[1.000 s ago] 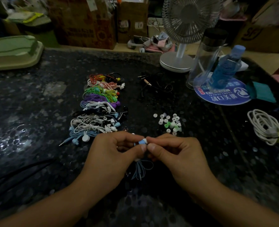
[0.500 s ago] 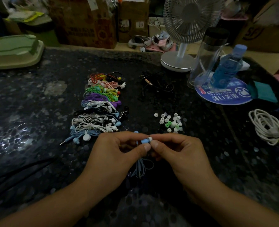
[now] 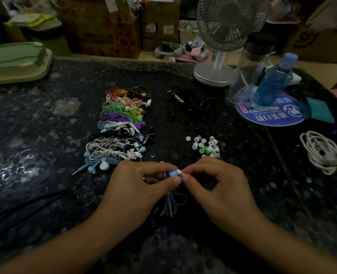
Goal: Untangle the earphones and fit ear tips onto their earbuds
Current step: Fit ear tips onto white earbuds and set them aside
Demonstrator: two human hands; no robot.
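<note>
Left hand (image 3: 144,184) pinches blue earbud (image 3: 172,173); right hand (image 3: 215,186) seemingly pinches its white tip (image 3: 179,171).

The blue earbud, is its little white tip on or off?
On, or going on: a white ear tip caps the blue earbud, pinched between left hand and right hand.

Blue earbud (image 3: 172,173): my left hand (image 3: 142,186) covers most of it, only the front end peeks out.
White ear tip (image 3: 179,171): too small, I can't tell if it's seated.
Blue cable (image 3: 170,204): upper run hidden under my fingers.
Fan (image 3: 230,22): top cut off by the frame.
Forearms: cut off at the bottom edge.
</note>
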